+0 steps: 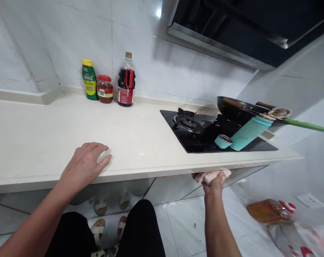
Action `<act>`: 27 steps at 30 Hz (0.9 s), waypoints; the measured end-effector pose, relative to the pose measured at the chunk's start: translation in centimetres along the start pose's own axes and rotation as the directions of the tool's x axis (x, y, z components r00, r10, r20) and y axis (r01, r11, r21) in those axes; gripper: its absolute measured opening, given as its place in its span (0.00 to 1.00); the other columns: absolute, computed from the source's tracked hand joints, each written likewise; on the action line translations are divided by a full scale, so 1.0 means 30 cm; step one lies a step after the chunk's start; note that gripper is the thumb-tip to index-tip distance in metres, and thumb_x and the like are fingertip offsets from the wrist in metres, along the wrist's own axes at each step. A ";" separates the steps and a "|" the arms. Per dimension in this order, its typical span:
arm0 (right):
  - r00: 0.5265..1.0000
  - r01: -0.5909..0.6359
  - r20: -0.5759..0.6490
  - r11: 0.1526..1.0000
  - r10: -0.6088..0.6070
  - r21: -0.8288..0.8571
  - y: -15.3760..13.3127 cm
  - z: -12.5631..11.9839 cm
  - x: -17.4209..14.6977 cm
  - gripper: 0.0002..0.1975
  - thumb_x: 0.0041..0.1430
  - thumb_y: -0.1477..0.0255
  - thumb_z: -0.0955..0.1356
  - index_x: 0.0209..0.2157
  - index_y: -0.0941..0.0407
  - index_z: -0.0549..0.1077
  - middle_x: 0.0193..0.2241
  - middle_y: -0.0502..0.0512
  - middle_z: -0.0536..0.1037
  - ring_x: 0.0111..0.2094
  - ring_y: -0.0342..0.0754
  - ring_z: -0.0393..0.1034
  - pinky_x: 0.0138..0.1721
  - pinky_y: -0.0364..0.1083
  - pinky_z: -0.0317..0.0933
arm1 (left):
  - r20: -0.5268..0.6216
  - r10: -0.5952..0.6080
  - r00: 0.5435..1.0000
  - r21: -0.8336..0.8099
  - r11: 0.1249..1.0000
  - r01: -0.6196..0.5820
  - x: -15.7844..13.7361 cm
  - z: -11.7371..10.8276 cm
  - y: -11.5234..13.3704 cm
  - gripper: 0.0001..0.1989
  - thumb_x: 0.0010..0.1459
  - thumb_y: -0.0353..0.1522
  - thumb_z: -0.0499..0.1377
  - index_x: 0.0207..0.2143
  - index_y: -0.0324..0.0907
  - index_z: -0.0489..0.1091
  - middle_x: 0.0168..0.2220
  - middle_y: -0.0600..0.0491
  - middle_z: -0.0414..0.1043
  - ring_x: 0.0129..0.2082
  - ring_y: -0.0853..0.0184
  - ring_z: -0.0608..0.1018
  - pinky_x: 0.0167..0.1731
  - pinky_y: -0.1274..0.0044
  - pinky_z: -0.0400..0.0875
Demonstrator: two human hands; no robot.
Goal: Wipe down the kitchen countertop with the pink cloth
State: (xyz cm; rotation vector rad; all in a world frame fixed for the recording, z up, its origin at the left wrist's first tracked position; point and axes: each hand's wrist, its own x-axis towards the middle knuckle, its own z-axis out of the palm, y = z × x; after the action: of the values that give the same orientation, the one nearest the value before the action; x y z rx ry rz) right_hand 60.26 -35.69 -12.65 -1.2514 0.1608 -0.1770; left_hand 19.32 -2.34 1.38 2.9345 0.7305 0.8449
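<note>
My left hand (88, 160) rests on the front part of the white countertop (140, 142), fingers loosely curved and apart, with nothing in it. Below the counter edge, my right hand (214, 185) grips a pale pink cloth (214, 175) against the front of the cabinet (175, 185). Above that hand lies the black glass gas stove (199, 144). On the stove stand a small teal cup lid (223, 141) and a tilted teal flask (249, 134) leaning toward a black wok (230, 109).
A green and yellow bottle (89, 80), a red-lidded jar (105, 90) and a dark sauce bottle (126, 82) stand by the wall. A range hood (221, 48) overhangs the stove. An oil jug (269, 210) and bags (298, 239) sit at the lower right.
</note>
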 end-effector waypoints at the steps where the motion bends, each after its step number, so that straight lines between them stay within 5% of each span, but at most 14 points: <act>1: 1.000 0.014 0.014 1.000 -0.013 -0.014 0.031 0.013 -0.049 0.27 0.60 0.50 0.63 0.55 0.50 0.59 0.50 0.57 0.72 0.45 0.53 0.73 0.40 0.55 0.74 | -0.001 0.000 1.000 0.004 1.000 0.000 0.000 0.000 0.000 0.20 0.68 0.43 0.50 0.50 0.42 0.74 0.50 0.45 0.77 0.53 0.53 0.75 0.53 0.62 0.68; 9: 0.942 0.224 0.296 0.952 -0.157 -0.208 0.338 0.126 -0.777 0.39 0.54 0.50 0.72 0.60 0.54 0.59 0.56 0.63 0.65 0.56 0.59 0.65 0.57 0.59 0.64 | 0.022 -0.010 1.000 0.015 1.000 0.010 -0.001 -0.013 0.003 0.19 0.68 0.44 0.50 0.49 0.43 0.73 0.51 0.46 0.78 0.54 0.53 0.75 0.55 0.61 0.68; 12: 0.897 0.335 0.374 0.916 -0.237 -0.223 0.353 0.132 -0.882 0.33 0.57 0.50 0.69 0.56 0.56 0.62 0.55 0.65 0.63 0.58 0.60 0.61 0.62 0.61 0.57 | 0.038 -0.038 0.999 0.002 0.999 0.038 -0.003 -0.025 0.009 0.18 0.69 0.43 0.50 0.49 0.43 0.73 0.51 0.45 0.78 0.54 0.54 0.75 0.56 0.61 0.68; 16: 0.870 0.432 0.374 0.864 -0.322 -0.261 0.295 0.093 -0.717 0.30 0.59 0.50 0.66 0.55 0.56 0.63 0.56 0.67 0.61 0.60 0.61 0.59 0.63 0.62 0.53 | 0.051 -0.058 0.997 -0.005 0.998 0.058 -0.002 -0.030 0.010 0.18 0.69 0.43 0.49 0.49 0.44 0.72 0.52 0.46 0.77 0.54 0.55 0.75 0.56 0.61 0.68; 22: 0.921 0.381 0.219 0.862 -0.322 -0.336 0.166 -0.041 -0.216 0.30 0.54 0.52 0.68 0.54 0.54 0.66 0.51 0.60 0.68 0.54 0.59 0.63 0.59 0.58 0.57 | -0.004 0.021 1.000 0.036 0.999 -0.021 0.011 -0.014 -0.001 0.19 0.69 0.44 0.48 0.47 0.44 0.72 0.49 0.46 0.78 0.52 0.55 0.77 0.55 0.62 0.70; 27: 0.955 0.282 0.156 0.931 -0.251 -0.231 0.077 -0.126 0.155 0.23 0.51 0.58 0.68 0.47 0.54 0.69 0.41 0.52 0.72 0.44 0.53 0.67 0.47 0.52 0.65 | -0.006 0.033 0.999 0.088 0.996 -0.032 0.019 -0.006 -0.002 0.19 0.69 0.44 0.48 0.46 0.44 0.73 0.49 0.46 0.78 0.51 0.54 0.78 0.53 0.61 0.71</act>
State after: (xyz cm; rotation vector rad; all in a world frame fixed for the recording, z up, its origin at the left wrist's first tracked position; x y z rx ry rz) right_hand 64.08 -39.52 -16.11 -1.5321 -0.0999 -0.3211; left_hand 19.62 -2.06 1.82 3.0302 0.7417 0.8486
